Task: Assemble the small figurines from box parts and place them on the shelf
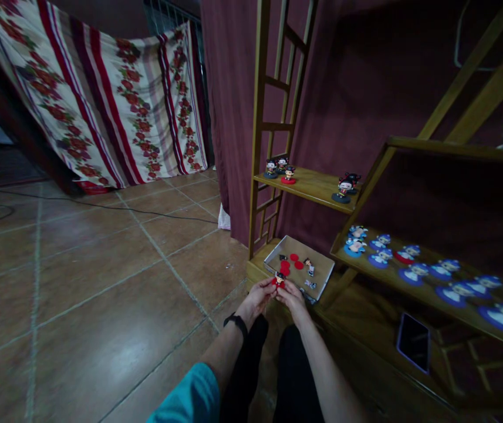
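Note:
A small black-haired figurine on a red base is held between my two hands, just over the near edge of a shallow box. My left hand has its fingers closed on the left side of it, and my right hand closes on the right side. Inside the cardboard box lie several red discs and a few small figurine pieces. The box rests on the lowest board of a wooden shelf.
On the upper wooden shelf stand several black-haired figurines. Several blue-and-white figurines line the shelf to the right. A phone lies on the lower board. A cable crosses the tiled floor before a floral cloth.

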A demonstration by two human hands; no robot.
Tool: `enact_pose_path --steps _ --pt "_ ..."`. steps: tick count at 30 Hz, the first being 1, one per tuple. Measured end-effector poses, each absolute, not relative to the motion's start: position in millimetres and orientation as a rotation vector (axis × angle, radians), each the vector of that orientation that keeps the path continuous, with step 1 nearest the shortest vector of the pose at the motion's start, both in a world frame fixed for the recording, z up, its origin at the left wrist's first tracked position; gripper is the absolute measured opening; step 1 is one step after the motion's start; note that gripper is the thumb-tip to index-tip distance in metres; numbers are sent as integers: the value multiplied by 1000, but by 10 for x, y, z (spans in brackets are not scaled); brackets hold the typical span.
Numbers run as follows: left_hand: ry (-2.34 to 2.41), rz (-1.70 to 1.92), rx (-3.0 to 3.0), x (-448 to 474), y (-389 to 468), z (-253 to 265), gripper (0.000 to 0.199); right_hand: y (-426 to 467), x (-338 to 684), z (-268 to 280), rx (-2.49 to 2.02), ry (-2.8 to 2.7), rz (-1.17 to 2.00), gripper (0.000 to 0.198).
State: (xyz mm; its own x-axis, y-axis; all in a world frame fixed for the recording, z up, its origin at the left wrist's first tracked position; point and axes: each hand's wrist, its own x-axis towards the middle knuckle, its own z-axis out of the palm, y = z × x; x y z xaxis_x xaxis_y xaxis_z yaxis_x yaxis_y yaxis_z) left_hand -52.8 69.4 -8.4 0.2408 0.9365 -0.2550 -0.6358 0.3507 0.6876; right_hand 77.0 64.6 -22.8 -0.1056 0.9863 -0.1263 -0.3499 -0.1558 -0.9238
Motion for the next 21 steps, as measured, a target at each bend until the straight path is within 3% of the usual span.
enact_pose_path --steps 21 --pt "669 1145 481 -565 568 25 35 604 724 -126 -1030 -946 1454 47"
